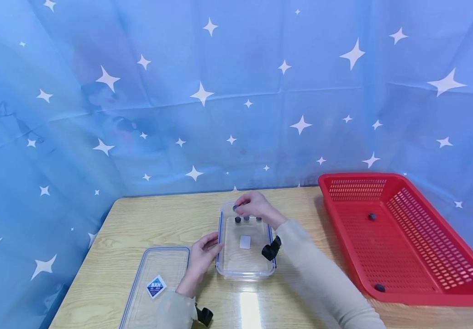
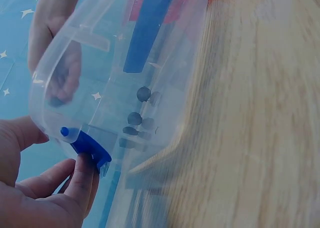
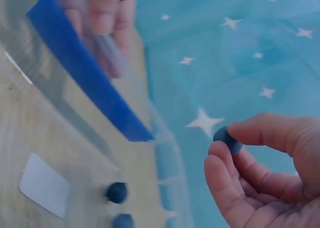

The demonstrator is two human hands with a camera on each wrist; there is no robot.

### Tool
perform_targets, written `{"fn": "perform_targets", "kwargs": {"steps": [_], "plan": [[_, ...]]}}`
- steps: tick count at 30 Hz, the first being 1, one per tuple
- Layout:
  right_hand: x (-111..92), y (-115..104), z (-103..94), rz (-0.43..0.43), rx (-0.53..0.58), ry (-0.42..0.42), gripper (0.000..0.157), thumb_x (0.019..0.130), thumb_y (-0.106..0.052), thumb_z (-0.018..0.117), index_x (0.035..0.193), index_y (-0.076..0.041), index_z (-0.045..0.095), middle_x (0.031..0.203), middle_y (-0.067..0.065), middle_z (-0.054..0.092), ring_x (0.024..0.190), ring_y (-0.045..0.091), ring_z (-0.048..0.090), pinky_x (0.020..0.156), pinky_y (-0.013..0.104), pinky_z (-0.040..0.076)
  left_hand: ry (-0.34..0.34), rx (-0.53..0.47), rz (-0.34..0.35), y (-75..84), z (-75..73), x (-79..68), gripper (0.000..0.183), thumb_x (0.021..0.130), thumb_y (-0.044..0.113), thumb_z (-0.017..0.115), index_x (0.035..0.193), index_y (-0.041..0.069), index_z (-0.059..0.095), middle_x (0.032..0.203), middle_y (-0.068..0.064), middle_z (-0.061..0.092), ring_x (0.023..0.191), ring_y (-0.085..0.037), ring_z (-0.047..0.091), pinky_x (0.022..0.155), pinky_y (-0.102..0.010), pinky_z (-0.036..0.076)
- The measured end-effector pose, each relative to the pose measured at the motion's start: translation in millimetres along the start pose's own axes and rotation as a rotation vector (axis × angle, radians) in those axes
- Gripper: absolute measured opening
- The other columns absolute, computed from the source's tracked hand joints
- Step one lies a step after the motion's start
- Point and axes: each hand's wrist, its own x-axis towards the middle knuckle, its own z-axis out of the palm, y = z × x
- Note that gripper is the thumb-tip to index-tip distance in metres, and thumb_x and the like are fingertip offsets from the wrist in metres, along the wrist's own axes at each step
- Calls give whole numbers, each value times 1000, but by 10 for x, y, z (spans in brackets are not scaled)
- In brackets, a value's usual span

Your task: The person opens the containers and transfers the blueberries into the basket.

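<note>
Thumb and fingertips of my right hand [image 1: 254, 205] pinch a blueberry [image 3: 227, 140] over the far end of a clear plastic container [image 1: 229, 264]. Several dark blueberries [image 1: 238, 220] lie on the container's floor near that end, and a white square [image 1: 245, 242] shows in its middle. At the container's left side, my left hand [image 1: 204, 254] holds the wall. In the left wrist view its fingertips touch a blue latch [image 2: 90, 149] there, with the thumb near the rim.
A clear lid [image 1: 170, 265] with a blue-edged rim and a blue label [image 1: 156, 286] lies flat at the left. To the right, a red basket [image 1: 345, 242] holds two more blueberries [image 1: 371, 216]. A blue starry curtain [image 1: 236, 91] hangs behind the wooden table [image 1: 138, 224].
</note>
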Motion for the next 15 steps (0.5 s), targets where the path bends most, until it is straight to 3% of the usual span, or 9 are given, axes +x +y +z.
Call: {"fn": "perform_targets", "kwargs": {"steps": [3,10,15], "plan": [[-73,-27,-148,-15,16,9,23,84,-9,66,104,1,64,92,9,62,85,26,63,75,33,55,-8,-1,2,-2,-4,0,40,86,2,64,122,-12,53,118,-30,56,110,-40,55,83,-21,50],[-278,-47,-547,-90,107,41,28,84,-7,66,108,7,61,87,6,62,78,15,61,83,39,54,-13,2,-1,11,-12,-7,41,86,2,64,122,-13,52,118,-30,56,110,-39,55,83,-21,50],[-453,-53,-835,-137,117,85,31,85,-5,65,111,10,58,91,9,63,79,15,62,79,33,55,-14,3,-7,-4,-10,7,40,86,2,64,122,-12,52,117,-29,57,110,-38,55,84,-23,51]]}}
